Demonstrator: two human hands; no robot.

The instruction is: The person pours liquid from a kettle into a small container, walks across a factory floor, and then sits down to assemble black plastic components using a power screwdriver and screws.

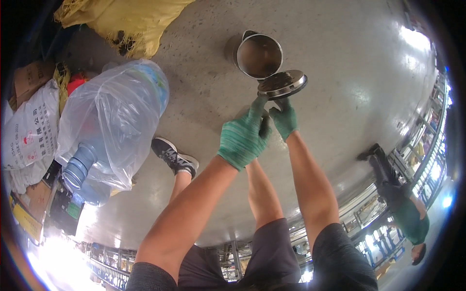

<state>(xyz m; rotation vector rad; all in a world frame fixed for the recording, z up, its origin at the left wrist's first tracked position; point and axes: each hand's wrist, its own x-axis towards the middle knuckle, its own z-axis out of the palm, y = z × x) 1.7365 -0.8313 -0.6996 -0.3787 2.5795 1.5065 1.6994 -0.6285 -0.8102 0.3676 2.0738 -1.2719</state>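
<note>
A stainless-steel kettle (232, 52) is in front of me, its mouth toward me and its inside brownish. Its round lid (283, 82) hangs open on the side nearer me. My left hand (244, 140), in a green knitted glove with dark fingers, is closed at the kettle's handle side, just below the lid. Beside it, my right hand (285, 119), gloved alike, is closed with its fingertips at the lid's near edge. The lid and gloves hide the handle and the exact grip. Whether the kettle touches the floor I cannot tell.
Grey floor (340, 87) spreads around. To the left lies a clear plastic bag (114, 116) around a large water bottle (80, 165), near white sacks (31, 128) and cardboard. A yellow woven sack (128, 22) lies far left. A person (405, 208) stands at right by racks.
</note>
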